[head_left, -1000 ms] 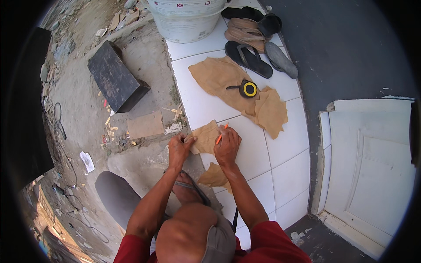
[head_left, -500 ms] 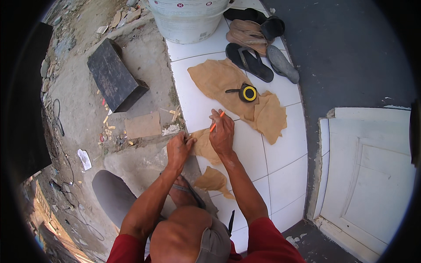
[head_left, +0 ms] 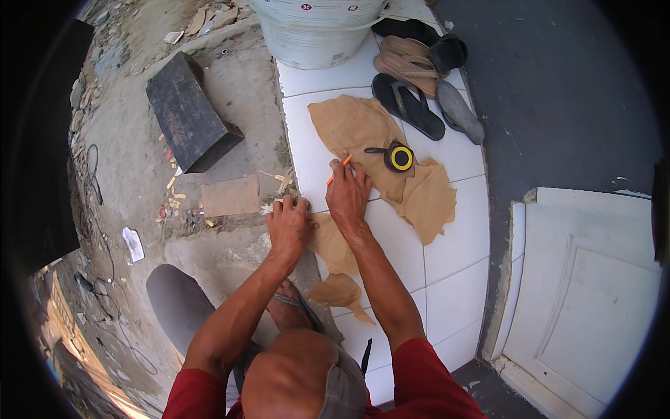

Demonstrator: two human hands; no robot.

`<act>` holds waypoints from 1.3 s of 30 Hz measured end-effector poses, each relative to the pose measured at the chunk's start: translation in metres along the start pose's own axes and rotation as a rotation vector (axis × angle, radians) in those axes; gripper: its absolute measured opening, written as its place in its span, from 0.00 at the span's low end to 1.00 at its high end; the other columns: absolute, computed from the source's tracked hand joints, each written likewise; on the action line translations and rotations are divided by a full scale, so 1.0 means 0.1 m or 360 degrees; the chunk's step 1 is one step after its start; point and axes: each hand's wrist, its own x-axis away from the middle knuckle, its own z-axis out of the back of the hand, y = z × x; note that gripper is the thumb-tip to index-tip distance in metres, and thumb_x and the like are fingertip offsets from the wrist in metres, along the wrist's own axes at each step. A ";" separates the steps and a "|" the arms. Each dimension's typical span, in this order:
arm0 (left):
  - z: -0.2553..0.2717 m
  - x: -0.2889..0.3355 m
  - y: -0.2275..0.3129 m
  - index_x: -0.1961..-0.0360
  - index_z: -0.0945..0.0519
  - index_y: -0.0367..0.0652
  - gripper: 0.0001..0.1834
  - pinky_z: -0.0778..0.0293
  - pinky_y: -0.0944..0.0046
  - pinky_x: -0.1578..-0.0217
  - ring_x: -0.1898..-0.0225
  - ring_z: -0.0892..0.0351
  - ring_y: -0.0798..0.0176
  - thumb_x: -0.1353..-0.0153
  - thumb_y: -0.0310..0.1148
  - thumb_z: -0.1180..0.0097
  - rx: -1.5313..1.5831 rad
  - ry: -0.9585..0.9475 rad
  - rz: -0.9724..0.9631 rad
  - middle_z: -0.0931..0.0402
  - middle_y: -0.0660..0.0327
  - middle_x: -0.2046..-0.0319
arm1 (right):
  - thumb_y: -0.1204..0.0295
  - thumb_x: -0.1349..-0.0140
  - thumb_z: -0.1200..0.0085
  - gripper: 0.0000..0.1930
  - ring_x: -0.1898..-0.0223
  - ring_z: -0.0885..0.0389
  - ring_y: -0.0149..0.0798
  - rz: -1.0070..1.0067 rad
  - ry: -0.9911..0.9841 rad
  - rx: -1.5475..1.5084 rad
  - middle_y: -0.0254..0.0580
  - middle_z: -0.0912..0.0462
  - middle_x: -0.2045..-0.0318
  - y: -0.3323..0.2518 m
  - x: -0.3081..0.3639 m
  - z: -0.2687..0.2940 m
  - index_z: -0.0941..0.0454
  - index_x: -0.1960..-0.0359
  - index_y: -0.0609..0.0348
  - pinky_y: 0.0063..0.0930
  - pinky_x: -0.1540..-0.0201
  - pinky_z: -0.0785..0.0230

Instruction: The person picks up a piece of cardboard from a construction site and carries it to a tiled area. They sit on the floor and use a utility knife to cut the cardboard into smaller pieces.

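My right hand (head_left: 347,194) is closed around an orange pencil (head_left: 339,170), just below a large brown piece of leather-like sheet (head_left: 349,122) on white tiles. My left hand (head_left: 287,229), fingers bent but apart, rests at the tile edge beside a smaller brown piece (head_left: 333,246); what lies under its palm is hidden. A yellow-and-black tape measure (head_left: 399,158) sits on the large piece. To its lower right lies another ragged brown piece (head_left: 429,199). Near my foot is a small brown scrap (head_left: 340,295).
A white bucket (head_left: 317,38) stands at the far edge of the tiles. Sandals (head_left: 408,106) and a grey shoe (head_left: 459,115) lie beside it. Left, on rough concrete, are a black block (head_left: 188,115) and a cardboard piece (head_left: 230,196). A white door (head_left: 579,279) is at right.
My right hand has moved up and slightly left with the pencil, toward the large brown piece. My left hand's fingers have lifted and spread from the small piece's corner.
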 end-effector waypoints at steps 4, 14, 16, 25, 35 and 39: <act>0.00 0.00 0.00 0.46 0.18 0.53 0.27 0.29 0.41 0.42 0.40 0.25 0.46 0.47 0.38 0.20 -0.0028 -0.0009 -0.0013 0.22 0.57 0.46 | 0.76 0.36 0.37 0.20 0.37 0.22 0.52 -0.0016 -0.0013 -0.0081 0.47 0.15 0.35 -0.03 0.00 -0.01 0.19 0.41 0.54 0.53 0.38 0.34; -0.12 0.02 -0.10 0.52 0.21 0.43 0.20 0.21 0.41 0.54 0.53 0.15 0.35 0.42 0.30 0.25 0.0394 -0.0008 -0.0056 0.17 0.46 0.55 | 0.76 0.32 0.40 0.18 0.34 0.24 0.55 -0.0054 0.0053 -0.0148 0.47 0.14 0.35 -0.08 0.06 0.01 0.18 0.41 0.54 0.54 0.34 0.35; -0.14 0.01 -0.13 0.53 0.23 0.42 0.19 0.21 0.40 0.55 0.54 0.15 0.35 0.41 0.30 0.26 0.0489 -0.0030 -0.0078 0.16 0.45 0.56 | 0.75 0.31 0.40 0.18 0.33 0.24 0.55 -0.0055 0.0045 -0.0148 0.48 0.15 0.35 -0.09 0.06 0.00 0.18 0.40 0.54 0.55 0.33 0.36; -0.13 0.01 -0.14 0.54 0.23 0.40 0.17 0.22 0.40 0.55 0.53 0.14 0.35 0.39 0.29 0.28 0.0568 -0.0065 -0.0075 0.16 0.45 0.59 | 0.76 0.31 0.40 0.19 0.31 0.26 0.56 -0.0066 0.0010 -0.0202 0.49 0.15 0.35 -0.11 0.08 0.05 0.19 0.39 0.55 0.59 0.31 0.38; -0.08 0.03 -0.12 0.56 0.23 0.39 0.15 0.22 0.41 0.55 0.53 0.14 0.35 0.39 0.27 0.29 0.0654 -0.0081 -0.0024 0.15 0.44 0.60 | 0.71 0.20 0.45 0.18 0.62 0.12 0.38 -0.0809 -0.0115 -0.1445 0.49 0.09 0.54 -0.26 0.66 0.56 0.22 0.33 0.62 0.33 0.59 0.19; -0.13 0.04 -0.17 0.57 0.23 0.39 0.15 0.22 0.42 0.56 0.55 0.14 0.35 0.39 0.28 0.28 0.0668 -0.0049 -0.0011 0.15 0.44 0.63 | 0.71 0.20 0.43 0.16 0.68 0.15 0.28 -0.1000 -0.0064 -0.1651 0.41 0.11 0.62 -0.27 1.12 0.47 0.18 0.39 0.69 0.25 0.64 0.20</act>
